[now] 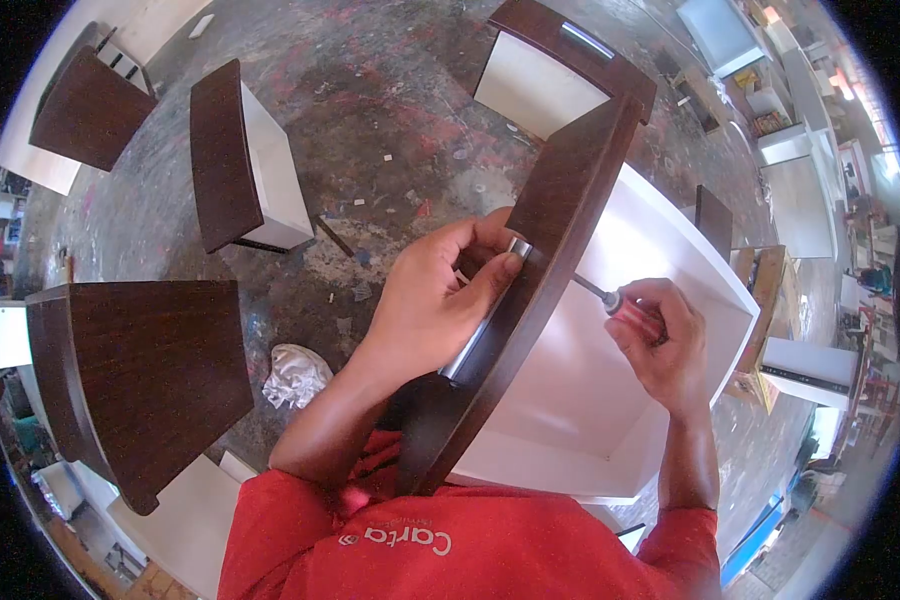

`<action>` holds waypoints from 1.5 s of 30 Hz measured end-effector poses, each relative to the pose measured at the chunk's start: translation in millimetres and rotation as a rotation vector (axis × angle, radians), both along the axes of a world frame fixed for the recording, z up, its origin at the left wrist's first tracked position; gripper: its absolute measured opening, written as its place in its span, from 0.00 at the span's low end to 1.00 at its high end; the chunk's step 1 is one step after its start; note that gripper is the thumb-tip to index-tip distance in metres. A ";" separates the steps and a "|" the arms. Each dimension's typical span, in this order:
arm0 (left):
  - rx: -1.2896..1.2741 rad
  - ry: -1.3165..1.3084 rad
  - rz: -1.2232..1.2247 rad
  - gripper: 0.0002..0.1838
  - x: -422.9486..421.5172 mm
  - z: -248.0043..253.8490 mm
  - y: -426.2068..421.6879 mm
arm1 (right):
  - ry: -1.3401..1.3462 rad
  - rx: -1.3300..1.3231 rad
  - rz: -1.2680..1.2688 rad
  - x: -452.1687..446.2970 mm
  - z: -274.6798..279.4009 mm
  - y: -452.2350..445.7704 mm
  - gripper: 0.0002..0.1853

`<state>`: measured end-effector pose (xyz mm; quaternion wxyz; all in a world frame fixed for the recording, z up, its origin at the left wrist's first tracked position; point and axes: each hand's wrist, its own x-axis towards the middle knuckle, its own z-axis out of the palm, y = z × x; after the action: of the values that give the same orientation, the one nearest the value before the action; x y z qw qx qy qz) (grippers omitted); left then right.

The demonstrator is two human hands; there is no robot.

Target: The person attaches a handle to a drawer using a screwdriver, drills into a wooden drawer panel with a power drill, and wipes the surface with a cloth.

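Observation:
A drawer with a dark brown front (580, 165) and a white box (570, 400) leans against my body. My left hand (435, 295) pinches the upper end of a silver handle (490, 315) against the outer face of the front. In my right hand (660, 345) is a screwdriver (635, 312) with a red grip, held inside the white box. Its shaft points at the inner side of the drawer front, level with the handle's upper end. The tip is hidden behind the front's edge.
Other brown-fronted drawers stand on the stained floor (370, 130): one at the lower left (155, 375), one at the upper left (225, 160), one at the top (555, 75). A crumpled silvery bundle (297, 376) lies near my left forearm. Shelving and panels line the right.

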<state>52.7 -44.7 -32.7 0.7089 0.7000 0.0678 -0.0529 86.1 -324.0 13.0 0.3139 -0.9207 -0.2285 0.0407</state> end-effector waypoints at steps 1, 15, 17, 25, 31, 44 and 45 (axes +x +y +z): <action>0.021 -0.006 0.009 0.09 -0.4 -0.2 -0.7 | -0.024 -0.003 0.017 0.1 -0.5 -0.4 0.19; 0.114 0.167 -0.219 0.11 -22.5 9.9 26.1 | 0.263 -0.005 0.131 -53.4 11.2 -20.7 0.19; -0.018 0.207 -0.219 0.12 -39.3 1.5 28.4 | 0.267 0.049 0.136 -68.9 0.1 -19.1 0.19; -0.133 0.305 -0.248 0.10 -67.8 -5.3 38.4 | 0.314 0.186 0.115 -98.3 -26.9 -7.7 0.19; -0.163 0.255 -0.258 0.11 -70.0 -1.3 39.6 | 0.285 0.152 0.142 -98.0 -25.3 -7.0 0.19; -0.238 0.281 -0.317 0.12 -71.6 -1.3 46.0 | 0.354 0.132 0.111 -101.1 -21.9 -1.2 0.21; -0.224 0.287 -0.310 0.12 -71.7 -2.3 46.4 | 0.367 0.132 0.099 -101.6 -22.6 -0.2 0.21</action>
<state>-18.9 1.6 -35.0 0.7486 0.6044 0.0535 -0.2673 -15.4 -324.2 -9.6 0.4077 -0.8628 -0.2147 0.2080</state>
